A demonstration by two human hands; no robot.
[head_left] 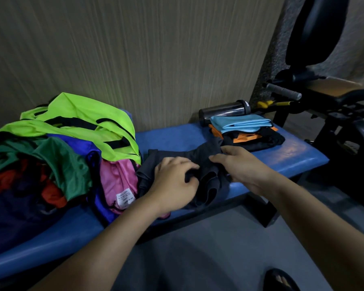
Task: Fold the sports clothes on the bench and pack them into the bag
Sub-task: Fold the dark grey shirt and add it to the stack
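**Folding Step: Dark Garment at Bench Centre**

While the dark garment (183,162) lies spread across the middle of the blue bench (282,152), both hands work on it. The left hand (174,179) has its fingers curled into the fabric near the garment's centre, gripping a bunched fold. The right hand (242,164) lies at the 3 o'clock side of the garment with fingers extended nearly flat on the cloth; whether the thumb pinches an edge underneath cannot be told.

Procedure, as judged from this position:

1. Keep the right hand pressing flat to anchor the cloth against the bench.
2. Draw the bunched portion with the left hand toward a straight edge, then smooth it before creasing. The fabric looks thin and limp, so wrinkles are likely to be trapped if it is folded while gathered.
3. Align edges before the final fold so the piece matches the stack.

The folded stack (246,131), topped by a light blue item, sits at 2 o'clock from the garment, just beside it. A dark bottle (223,111) lies behind the stack. The unfolded pile (61,152), with neon green, green, pink and red pieces, occupies 9 o'clock, touching the garment's left edge. Keep the work clear of that pile. No bag can be identified with certainty.
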